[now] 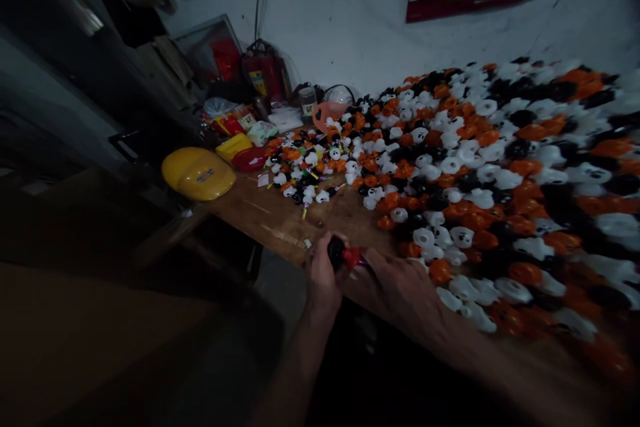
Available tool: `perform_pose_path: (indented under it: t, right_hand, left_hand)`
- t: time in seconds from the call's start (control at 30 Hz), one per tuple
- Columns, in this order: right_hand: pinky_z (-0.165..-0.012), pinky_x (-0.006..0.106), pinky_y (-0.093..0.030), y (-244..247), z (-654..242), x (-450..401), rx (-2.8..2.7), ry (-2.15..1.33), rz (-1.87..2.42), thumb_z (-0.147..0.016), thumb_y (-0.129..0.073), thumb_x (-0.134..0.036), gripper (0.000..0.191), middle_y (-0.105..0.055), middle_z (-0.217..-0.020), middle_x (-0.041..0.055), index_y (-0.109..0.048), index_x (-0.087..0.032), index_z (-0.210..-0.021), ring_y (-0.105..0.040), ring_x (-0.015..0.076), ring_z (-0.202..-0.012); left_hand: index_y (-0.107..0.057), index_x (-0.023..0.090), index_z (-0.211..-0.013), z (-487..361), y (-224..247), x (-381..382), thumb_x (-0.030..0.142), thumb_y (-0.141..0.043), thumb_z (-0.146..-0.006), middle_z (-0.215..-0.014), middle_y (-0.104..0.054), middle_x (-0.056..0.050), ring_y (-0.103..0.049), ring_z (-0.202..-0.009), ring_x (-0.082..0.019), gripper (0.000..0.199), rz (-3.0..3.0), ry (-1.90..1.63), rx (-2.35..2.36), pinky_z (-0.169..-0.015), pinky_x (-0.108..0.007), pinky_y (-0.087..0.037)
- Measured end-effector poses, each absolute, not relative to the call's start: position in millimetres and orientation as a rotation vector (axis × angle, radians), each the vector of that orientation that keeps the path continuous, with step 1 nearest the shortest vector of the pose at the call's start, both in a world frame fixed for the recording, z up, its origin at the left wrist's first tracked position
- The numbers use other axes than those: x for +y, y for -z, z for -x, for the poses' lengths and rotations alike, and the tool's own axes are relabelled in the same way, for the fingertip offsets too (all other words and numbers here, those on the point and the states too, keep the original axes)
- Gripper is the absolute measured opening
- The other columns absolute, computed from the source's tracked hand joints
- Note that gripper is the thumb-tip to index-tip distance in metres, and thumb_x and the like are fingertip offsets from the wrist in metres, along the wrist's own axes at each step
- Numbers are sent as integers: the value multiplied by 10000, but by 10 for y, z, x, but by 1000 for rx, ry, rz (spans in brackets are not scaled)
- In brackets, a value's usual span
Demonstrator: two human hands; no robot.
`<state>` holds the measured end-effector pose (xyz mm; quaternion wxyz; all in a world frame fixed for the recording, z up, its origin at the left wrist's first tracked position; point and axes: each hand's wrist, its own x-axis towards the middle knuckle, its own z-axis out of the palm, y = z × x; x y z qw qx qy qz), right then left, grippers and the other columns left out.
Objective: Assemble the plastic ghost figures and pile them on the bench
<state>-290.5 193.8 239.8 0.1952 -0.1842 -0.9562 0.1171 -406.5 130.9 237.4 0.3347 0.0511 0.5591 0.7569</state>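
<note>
My left hand [323,273] is closed around a small black rounded piece [336,252] at the front edge of the wooden table [250,210]. A red part [352,257] sits against the right side of the black piece. From the right, my right hand [395,277] pinches something thin and dark that meets the red part; its shape is blurred. Beyond the hands lies a cluster of small white, orange and black figures with colourful sticks [305,210].
A large heap of white, orange and black figures [470,200] covers the table's right side. On the left are a yellow cap [199,173] and a red dish [250,159]. An orange basket [330,113] and a jar [308,100] stand near the wall.
</note>
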Motion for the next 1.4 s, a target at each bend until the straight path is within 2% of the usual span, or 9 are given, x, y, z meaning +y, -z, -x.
perform_pose_path:
  t: [0.2, 0.47, 0.6, 0.8, 0.9, 1.07, 1.17, 1.27, 1.4]
  right_hand:
    - [-509, 294, -158, -2413, 2944, 1987, -2791, -153, 522, -906, -454, -235, 35, -631, -787, -2, -473, -225, -934, -595, 167, -607]
    - [-503, 294, -169, -2397, 2970, 2023, -2867, -109, 438, -805, -501, -131, 176, -634, -810, 18, -482, -203, -965, -586, 157, -616]
    - [-503, 286, -205, -2412, 2961, 2018, -2898, -165, 435, -783, -500, -105, 234, -638, -829, 19, -472, -205, -993, -593, 159, -611]
    - [-524, 283, -261, -2214, 2953, 1984, -2813, -171, 507, -808, -512, -178, 244, -664, -876, 34, -462, -180, -1047, -642, 185, -675]
    - [-522, 285, -264, -2076, 2965, 1997, -2749, -251, 528, -792, -524, -206, 293, -677, -826, -3, -455, -196, -1076, -655, 189, -666]
    - [-497, 293, -279, -2125, 3007, 2089, -2688, -366, 559, -785, -536, -243, 204, -658, -723, -26, -478, -205, -977, -639, 183, -597]
    - [-658, 295, -393, -2255, 3014, 2141, -2634, -298, 568, -846, -489, -239, 129, -672, -882, 38, -491, -190, -965, -641, 202, -784]
    - [-894, 366, -370, -2316, 3006, 2171, -2608, -213, 598, -880, -432, -185, 261, -632, -1072, 107, -459, -159, -1139, -581, 233, -994]
    - [-880, 375, -375, -2315, 2957, 2171, -2669, -294, 441, -825, -438, -86, 351, -614, -1007, 72, -467, -192, -1158, -563, 221, -933]
  left_hand:
    - [-617, 163, -721, 4173, -2323, 1277, 418, -484, -840, -718, -560, -18, -517, -615, -107, 312, -508, -1881, 1762, -473, -153, -381]
    - [-584, 176, -720, 4141, -2296, 1270, 392, -412, -900, -692, -567, -22, -538, -662, -137, 329, -744, -1839, 1911, -579, -191, -413]
    - [-595, 179, -723, 4087, -2269, 1294, 351, -401, -896, -680, -557, -20, -524, -627, -134, 312, -720, -1786, 1907, -546, -189, -406]
    - [-600, 170, -685, 3956, -2141, 1394, 315, -434, -845, -699, -569, -14, -527, -630, -130, 273, -462, -1841, 1779, -534, -191, -408]
    - [-598, 168, -709, 3898, -2102, 1428, 314, -430, -846, -721, -583, -17, -539, -657, -133, 262, -366, -1838, 1745, -559, -200, -418]
    - [-606, 156, -687, 3982, -2188, 1517, 311, -466, -851, -738, -594, -29, -544, -695, -125, 266, -576, -1899, 1771, -627, -192, -424]
    - [-603, 146, -685, 4108, -2251, 1570, 365, -544, -797, -664, -559, -11, -486, -541, -86, 254, -402, -1916, 1628, -478, -172, -359]
    - [-573, 150, -724, 4195, -2254, 1566, 439, -553, -765, -531, -451, 39, -294, -356, -38, 293, -251, -1853, 1504, -354, -162, -179]
    - [-529, 152, -710, 4214, -2233, 1489, 458, -574, -716, -473, -379, 65, -214, -317, -25, 309, -171, -1799, 1361, -336, -159, -123]
